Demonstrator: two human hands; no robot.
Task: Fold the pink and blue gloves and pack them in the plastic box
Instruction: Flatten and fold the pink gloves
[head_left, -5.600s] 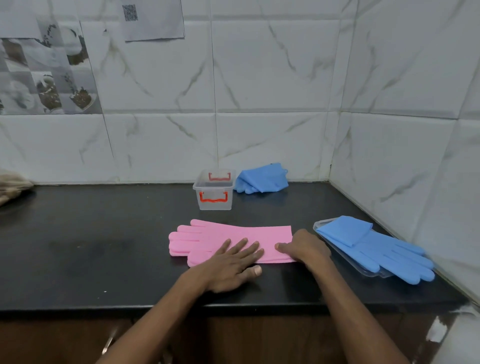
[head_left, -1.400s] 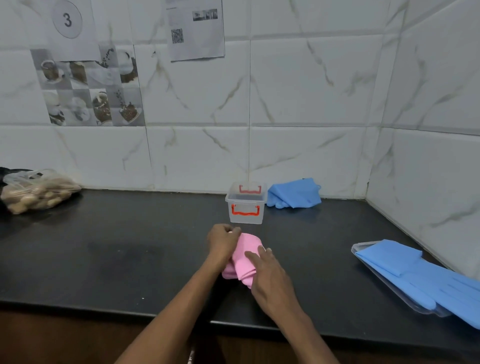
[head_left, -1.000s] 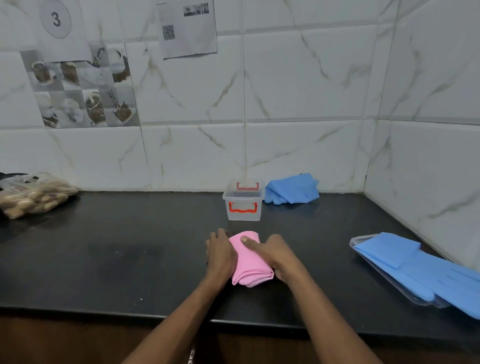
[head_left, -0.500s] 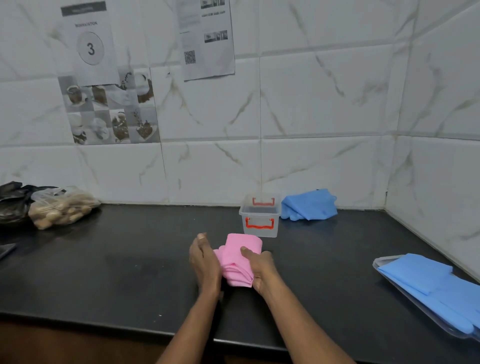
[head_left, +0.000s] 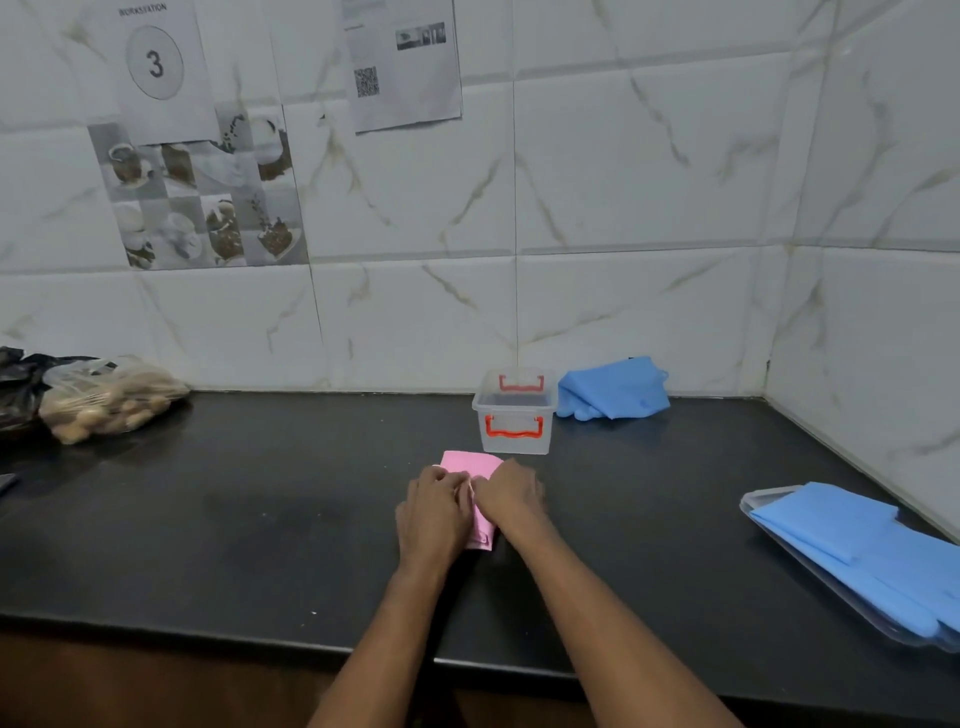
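The folded pink gloves (head_left: 470, 463) lie on the black counter just in front of the small clear plastic box (head_left: 513, 423) with red handles. My left hand (head_left: 434, 506) and my right hand (head_left: 511, 493) press down on the pink bundle side by side, covering most of it. A folded blue glove (head_left: 615, 388) rests against the wall to the right of the box. Another blue pair (head_left: 862, 545) lies flat on the clear lid (head_left: 756, 506) at the far right.
A plastic bag of brownish items (head_left: 109, 400) and a black bag (head_left: 21, 371) sit at the far left by the wall. Tiled walls close the counter at the back and right. The counter's front edge (head_left: 208, 626) runs below my arms.
The long pink gloves were folded into a small bundle. Since half a second ago both hands have come down flat on top of it, pressing it onto the counter.
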